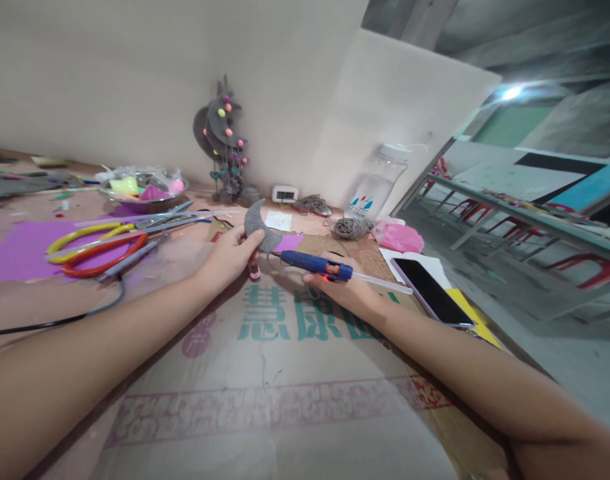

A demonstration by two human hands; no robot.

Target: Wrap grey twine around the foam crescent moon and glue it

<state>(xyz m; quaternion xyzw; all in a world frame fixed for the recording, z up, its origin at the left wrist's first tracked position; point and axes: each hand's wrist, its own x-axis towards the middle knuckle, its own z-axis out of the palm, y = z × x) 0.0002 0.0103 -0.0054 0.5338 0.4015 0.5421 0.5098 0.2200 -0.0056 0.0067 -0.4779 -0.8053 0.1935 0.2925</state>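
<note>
My left hand (235, 248) pinches a grey felt crescent moon (260, 225) upright above the cardboard sheet (225, 373). A small pink-ended piece (255, 272) shows just under its fingers; I cannot make out what it is. My right hand (337, 283) is wrapped round a blue hot glue gun (317, 265) with a red light glowing. A clear glue stick (382, 283) sticks out of the gun's back end to the right. The nozzle points left and meets or nearly meets the lower edge of the moon.
Scissors with yellow and red handles (105, 257) lie at left by a metal bowl (143, 200) of coloured bits. Grey moon decorations (222, 137) rest against the wall. A water bottle (377, 183), grey yarn (352, 227) and a phone (432, 291) are at right.
</note>
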